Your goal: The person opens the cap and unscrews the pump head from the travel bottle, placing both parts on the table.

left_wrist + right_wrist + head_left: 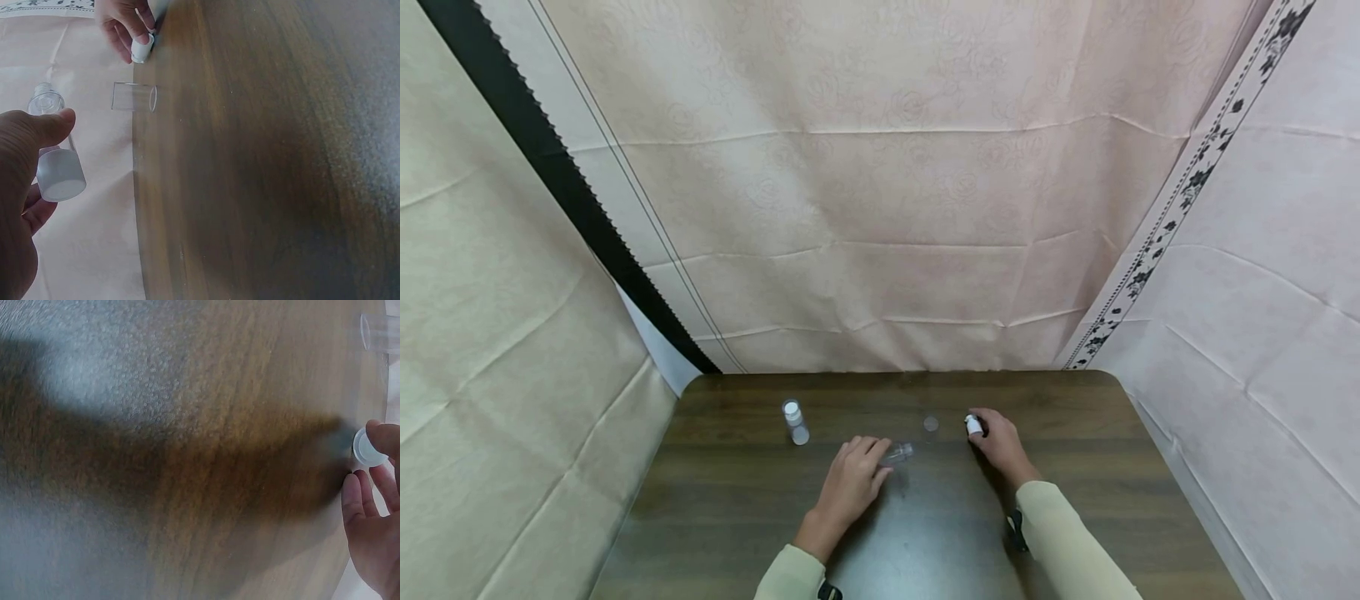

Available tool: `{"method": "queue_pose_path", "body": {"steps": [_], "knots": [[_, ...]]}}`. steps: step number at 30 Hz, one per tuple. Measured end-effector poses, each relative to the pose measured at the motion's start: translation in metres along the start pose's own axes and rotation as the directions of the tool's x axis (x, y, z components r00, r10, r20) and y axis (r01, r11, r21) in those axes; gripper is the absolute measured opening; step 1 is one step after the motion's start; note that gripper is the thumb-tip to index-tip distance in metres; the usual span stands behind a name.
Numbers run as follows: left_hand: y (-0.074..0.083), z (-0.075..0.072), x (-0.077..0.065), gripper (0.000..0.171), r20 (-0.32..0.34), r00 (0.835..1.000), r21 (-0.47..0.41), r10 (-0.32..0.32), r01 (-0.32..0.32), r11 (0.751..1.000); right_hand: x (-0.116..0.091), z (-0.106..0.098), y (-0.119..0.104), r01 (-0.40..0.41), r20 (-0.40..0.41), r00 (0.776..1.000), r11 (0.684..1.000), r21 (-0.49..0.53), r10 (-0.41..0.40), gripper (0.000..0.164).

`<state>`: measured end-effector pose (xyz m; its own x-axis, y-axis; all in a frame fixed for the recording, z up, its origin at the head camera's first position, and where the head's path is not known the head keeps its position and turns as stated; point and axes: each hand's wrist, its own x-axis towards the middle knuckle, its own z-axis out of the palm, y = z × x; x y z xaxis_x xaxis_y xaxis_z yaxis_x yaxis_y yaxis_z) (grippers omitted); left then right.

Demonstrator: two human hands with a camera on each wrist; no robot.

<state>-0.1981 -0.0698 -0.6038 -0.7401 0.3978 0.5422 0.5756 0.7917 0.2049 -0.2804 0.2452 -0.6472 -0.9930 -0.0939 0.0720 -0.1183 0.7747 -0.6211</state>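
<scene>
My left hand (852,481) grips a small clear bottle (898,453). The left wrist view shows its open-looking threaded neck and white base (60,176), with the thumb (57,127) across the clear body. Farther right, my right hand (1000,442) pinches a white bottle top (973,424) between thumb and fingers, close over the tabletop. Its pale round underside (367,449) faces the right wrist camera. Between the hands a clear cylindrical cap (931,423) stands on the table; it also shows in the left wrist view (134,97).
Left of my left hand stands a second small bottle (796,422) with a white top under a clear cap. The brown wooden table (722,517) ends at a far edge by a pale hanging cloth (880,200). More cloths (1247,417) hang at both sides.
</scene>
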Motion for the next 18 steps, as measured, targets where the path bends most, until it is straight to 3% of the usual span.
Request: {"method": "queue_pose_path", "body": {"steps": [18], "knots": [[-0.015,0.006,0.016,0.041,0.078,0.992,-0.055,-0.101,0.106,0.993,-0.007,-0.004,0.002,-0.020,-0.013,1.000,0.998,0.063,0.021,0.054]]}}
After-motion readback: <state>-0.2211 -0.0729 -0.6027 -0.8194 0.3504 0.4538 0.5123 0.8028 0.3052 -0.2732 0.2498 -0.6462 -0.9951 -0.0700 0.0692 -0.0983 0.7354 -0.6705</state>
